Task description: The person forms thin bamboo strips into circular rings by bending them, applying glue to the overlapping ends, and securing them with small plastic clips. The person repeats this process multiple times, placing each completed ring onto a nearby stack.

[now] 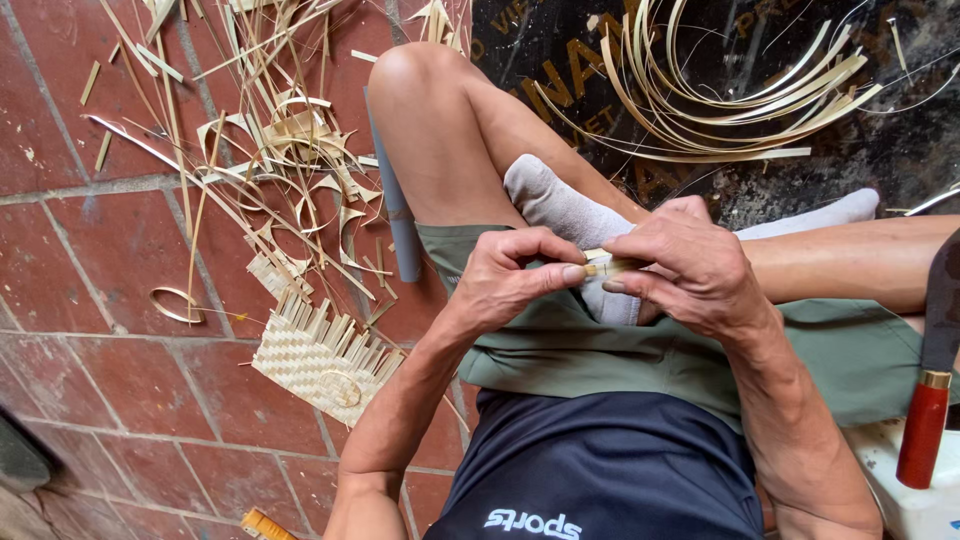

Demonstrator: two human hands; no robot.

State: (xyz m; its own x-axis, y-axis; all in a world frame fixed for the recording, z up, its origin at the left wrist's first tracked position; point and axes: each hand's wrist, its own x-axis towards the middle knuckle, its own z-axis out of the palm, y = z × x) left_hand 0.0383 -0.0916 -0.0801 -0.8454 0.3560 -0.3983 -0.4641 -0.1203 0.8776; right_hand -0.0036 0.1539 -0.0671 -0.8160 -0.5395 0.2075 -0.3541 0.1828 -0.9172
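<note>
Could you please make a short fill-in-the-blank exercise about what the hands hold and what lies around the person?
1. The left hand and the right hand pinch a thin bamboo ____ between them.
2. The woven mat piece lies on the ____ floor.
3. The knife at the right edge has a ____ handle.

Missing words: strip; brick; red
</note>
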